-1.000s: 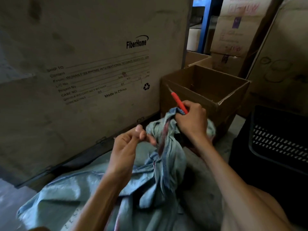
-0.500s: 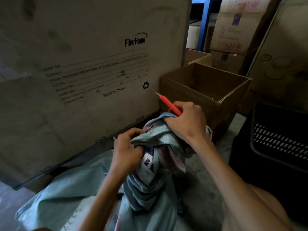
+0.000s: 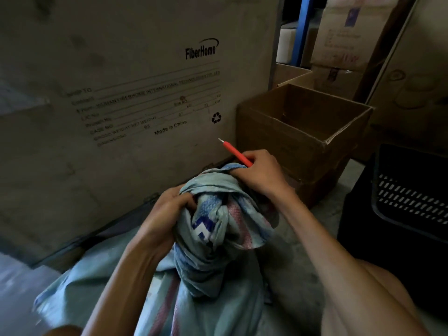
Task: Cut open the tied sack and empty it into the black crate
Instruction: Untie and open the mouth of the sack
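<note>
A pale blue woven sack (image 3: 213, 241) with pink and blue stripes lies on the floor in front of me, its bunched neck standing up between my hands. My left hand (image 3: 167, 212) grips the left side of the neck, fingers curled into the cloth. My right hand (image 3: 260, 174) holds the top edge of the neck and also a red-handled cutter (image 3: 236, 154), whose small blade tip points up and left, away from the sack. The black slotted crate (image 3: 409, 202) stands on the floor at the right.
A large printed FiberHome carton (image 3: 135, 93) fills the wall straight ahead. An open brown cardboard box (image 3: 303, 132) sits behind my right hand. More stacked boxes (image 3: 339, 44) and a blue post (image 3: 299, 27) stand at the back right. My bare knee (image 3: 378, 304) is at the lower right.
My left hand went from pinching a loose end above the sack to gripping the neck's left side. The right hand stayed at the top with the cutter, and the neck bunched up wider.
</note>
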The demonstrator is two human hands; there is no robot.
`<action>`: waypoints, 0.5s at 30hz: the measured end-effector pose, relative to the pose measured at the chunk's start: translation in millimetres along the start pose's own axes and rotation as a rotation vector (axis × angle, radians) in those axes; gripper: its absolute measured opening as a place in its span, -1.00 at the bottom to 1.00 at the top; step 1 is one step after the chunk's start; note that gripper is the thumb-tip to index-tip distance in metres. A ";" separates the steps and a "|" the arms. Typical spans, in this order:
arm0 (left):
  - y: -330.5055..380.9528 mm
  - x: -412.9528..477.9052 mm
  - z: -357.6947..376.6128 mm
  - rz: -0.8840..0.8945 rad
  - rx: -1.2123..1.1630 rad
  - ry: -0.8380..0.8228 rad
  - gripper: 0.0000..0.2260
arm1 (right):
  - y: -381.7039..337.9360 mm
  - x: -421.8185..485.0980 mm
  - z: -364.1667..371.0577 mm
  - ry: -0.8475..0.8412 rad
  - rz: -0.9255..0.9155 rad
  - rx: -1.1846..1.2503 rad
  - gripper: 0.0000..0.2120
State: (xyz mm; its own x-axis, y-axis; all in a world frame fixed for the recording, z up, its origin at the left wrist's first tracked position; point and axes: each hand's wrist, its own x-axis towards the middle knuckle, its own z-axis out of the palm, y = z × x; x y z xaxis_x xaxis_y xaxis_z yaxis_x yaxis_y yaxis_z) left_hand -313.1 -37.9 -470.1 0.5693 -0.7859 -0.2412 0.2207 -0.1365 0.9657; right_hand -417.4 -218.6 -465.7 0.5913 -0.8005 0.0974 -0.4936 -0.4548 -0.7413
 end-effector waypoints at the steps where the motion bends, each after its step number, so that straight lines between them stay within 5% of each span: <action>1: -5.6 4.8 -3.8 -0.043 0.010 0.086 -0.77 | 3.2 1.5 -1.5 -0.050 0.042 0.040 -0.72; 4: -25.8 17.5 -13.1 -0.188 -0.089 0.309 -0.81 | 1.2 -5.1 -11.5 -0.174 0.050 0.119 -0.42; 6: -34.1 23.8 -13.0 -0.221 -0.136 0.380 -0.86 | 3.0 -14.4 -12.8 -0.115 0.031 0.093 -0.28; 10: -34.9 30.7 -5.1 -0.113 -0.089 0.462 -0.84 | 33.1 -30.2 -7.6 0.153 0.066 0.097 -0.66; 15: -37.8 42.8 -6.0 -0.087 -0.194 0.470 -0.85 | 108.4 -56.0 1.8 0.274 0.238 -0.104 -0.69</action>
State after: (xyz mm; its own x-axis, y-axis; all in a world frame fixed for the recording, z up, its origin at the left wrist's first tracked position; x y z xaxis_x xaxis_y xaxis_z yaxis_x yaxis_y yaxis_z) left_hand -292.3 -62.7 -517.5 0.8271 -0.4145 -0.3796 0.4005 -0.0393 0.9155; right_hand -502.9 -222.4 -552.7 0.2669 -0.9569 0.1146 -0.6673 -0.2693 -0.6944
